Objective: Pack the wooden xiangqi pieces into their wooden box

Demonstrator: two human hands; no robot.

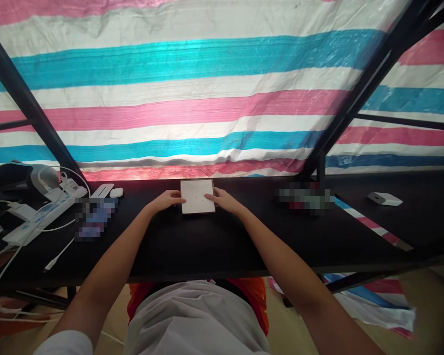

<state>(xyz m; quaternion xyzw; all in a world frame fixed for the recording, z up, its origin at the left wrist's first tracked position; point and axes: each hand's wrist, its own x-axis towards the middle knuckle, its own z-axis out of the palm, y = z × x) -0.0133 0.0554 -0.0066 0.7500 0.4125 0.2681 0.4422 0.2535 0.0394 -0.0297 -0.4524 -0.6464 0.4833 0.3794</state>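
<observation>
A flat, square white-topped box with a thin brown rim lies near the middle of the black table. A few tiny dark specks dot its white face. My left hand grips the box's left side, its thumb over the top edge. On the opposite side my right hand holds it the same way, thumb on the white face. The fingers under or behind the box are mostly hidden.
A white power strip with plugs and cables lies at the left, near a small white case and a blurred-out item. Another blurred item and a white charger lie right. Striped sheeting hangs behind, between black frame bars.
</observation>
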